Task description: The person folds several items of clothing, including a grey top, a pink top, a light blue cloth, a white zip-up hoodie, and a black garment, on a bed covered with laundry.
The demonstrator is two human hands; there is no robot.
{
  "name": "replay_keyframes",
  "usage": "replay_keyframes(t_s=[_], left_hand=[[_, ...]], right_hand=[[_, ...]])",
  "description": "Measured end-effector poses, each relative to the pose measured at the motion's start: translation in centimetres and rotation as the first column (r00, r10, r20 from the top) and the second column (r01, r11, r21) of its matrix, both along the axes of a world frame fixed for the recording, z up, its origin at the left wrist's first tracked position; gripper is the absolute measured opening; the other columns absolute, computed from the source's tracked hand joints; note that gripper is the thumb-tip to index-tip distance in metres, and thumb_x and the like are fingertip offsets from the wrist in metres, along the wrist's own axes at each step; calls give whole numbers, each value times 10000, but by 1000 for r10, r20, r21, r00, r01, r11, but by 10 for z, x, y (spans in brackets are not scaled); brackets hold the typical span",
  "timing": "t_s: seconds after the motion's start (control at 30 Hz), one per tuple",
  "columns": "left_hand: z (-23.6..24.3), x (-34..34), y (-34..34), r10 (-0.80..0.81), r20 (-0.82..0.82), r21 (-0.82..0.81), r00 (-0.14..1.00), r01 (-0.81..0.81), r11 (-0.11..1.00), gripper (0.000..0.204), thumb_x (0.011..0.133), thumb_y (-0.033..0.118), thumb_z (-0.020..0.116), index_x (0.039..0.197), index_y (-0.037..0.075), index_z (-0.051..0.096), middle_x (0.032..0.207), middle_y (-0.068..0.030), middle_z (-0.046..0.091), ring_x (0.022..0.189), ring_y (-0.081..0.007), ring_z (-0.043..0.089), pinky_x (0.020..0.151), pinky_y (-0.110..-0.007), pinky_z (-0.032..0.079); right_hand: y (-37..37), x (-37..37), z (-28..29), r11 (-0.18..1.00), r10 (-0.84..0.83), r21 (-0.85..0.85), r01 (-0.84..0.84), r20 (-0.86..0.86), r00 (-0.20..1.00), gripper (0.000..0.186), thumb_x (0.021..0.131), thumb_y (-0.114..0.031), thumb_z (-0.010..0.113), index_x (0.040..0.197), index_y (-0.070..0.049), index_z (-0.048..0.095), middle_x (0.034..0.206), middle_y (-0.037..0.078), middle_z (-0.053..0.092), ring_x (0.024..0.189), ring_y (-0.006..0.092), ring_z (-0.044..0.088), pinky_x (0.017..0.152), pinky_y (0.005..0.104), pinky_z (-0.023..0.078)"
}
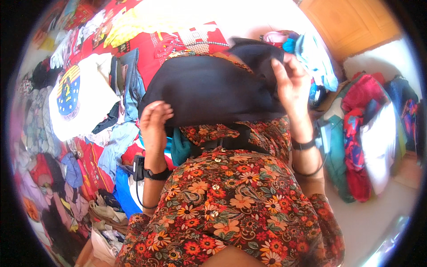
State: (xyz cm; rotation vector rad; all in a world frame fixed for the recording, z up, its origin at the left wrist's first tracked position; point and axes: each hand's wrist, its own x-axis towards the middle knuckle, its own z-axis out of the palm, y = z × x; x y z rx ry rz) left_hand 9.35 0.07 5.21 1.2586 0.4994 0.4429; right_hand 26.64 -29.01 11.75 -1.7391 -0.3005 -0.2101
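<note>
A plain black cloth garment (209,91), its exact kind not clear, is spread between my hands in front of my chest. My left hand (154,119) grips its lower left edge with the fingers curled in. At the upper right, my right hand (291,84) has its thumb and fingers closed at the other edge, where the cloth bunches into folds. The garment's far corner is folded up beside the right hand. Both wrists carry dark bands, and a small black box sits by the left one.
A white shirt with a printed emblem (71,95) lies left, beside folded jeans (132,84). Many heaped clothes cover the left side. Red patterned fabric (151,62) and a yellow cloth (133,26) lie beyond. Hanging or piled garments (362,133) stand right, below a wooden panel (349,24).
</note>
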Motion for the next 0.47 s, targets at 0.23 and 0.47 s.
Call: replay_keyframes(t_s=[0.23,0.47], left_hand=[[-3,100,-95,-810,-166,115,562,827,551,252,981,170,522,1144,-5,602,1123,-108,645,1032,-172,614,910,-319,490],[-70,157,-205,-894,-343,603,288,798,26,404,949,279,561,1281,50,528,1317,-199,536,1205,-292,543,1033,-399,412]], right_hand=[[-71,54,21,796,-74,587,147,-147,986,142,842,-53,685,765,-103,577,741,-13,586,626,105,552,580,247,475],[-269,64,-10,801,-79,579,153,-151,985,538,883,-214,609,1359,-12,459,1261,210,584,1210,268,556,1050,377,425]])
